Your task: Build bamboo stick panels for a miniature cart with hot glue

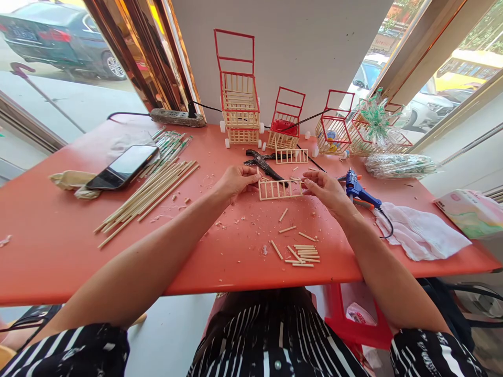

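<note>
Between my two hands is a small ladder-like frame of thin wooden sticks (280,198), held just above the red table. My left hand (239,182) pinches its left end, and my right hand (321,189) has its fingertips closed on the right end. A second stick frame (292,156) rests behind it, beside dark-handled pliers (264,163). To the right of my right hand lies a blue glue gun (360,189). Short cut sticks (306,252) are scattered and piled on the tabletop nearer my body.
Long sticks (151,196) and a phone (122,166) lie at left. Along the back stand several miniature stick carts (240,102) with red edges, plus a power strip (177,117). On the right are a white cloth (422,233), a wrapped bundle (398,165) and a tissue pack (467,212).
</note>
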`<state>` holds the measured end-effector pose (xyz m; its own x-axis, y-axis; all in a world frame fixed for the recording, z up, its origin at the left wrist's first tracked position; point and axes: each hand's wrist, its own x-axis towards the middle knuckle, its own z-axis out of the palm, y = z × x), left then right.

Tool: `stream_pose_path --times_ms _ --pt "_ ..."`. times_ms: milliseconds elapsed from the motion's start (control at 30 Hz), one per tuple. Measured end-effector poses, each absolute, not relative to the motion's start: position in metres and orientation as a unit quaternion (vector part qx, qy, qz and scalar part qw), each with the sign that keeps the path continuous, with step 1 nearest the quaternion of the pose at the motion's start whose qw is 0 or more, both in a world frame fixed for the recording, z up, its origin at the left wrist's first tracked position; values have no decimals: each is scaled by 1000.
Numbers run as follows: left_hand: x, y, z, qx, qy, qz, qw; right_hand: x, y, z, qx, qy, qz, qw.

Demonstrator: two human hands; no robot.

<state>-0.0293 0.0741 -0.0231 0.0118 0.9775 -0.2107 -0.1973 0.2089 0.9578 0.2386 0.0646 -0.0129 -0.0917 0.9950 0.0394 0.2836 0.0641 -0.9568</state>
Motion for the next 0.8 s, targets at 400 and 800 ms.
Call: stream_pose_path --times_ms 400,800 --pt "-37 77 -25 396 555 445 581 240 64 -15 -535 -616 414 404" --pt "-37 82 -33 401 535 464 581 242 66 -17 -546 -623 407 385"
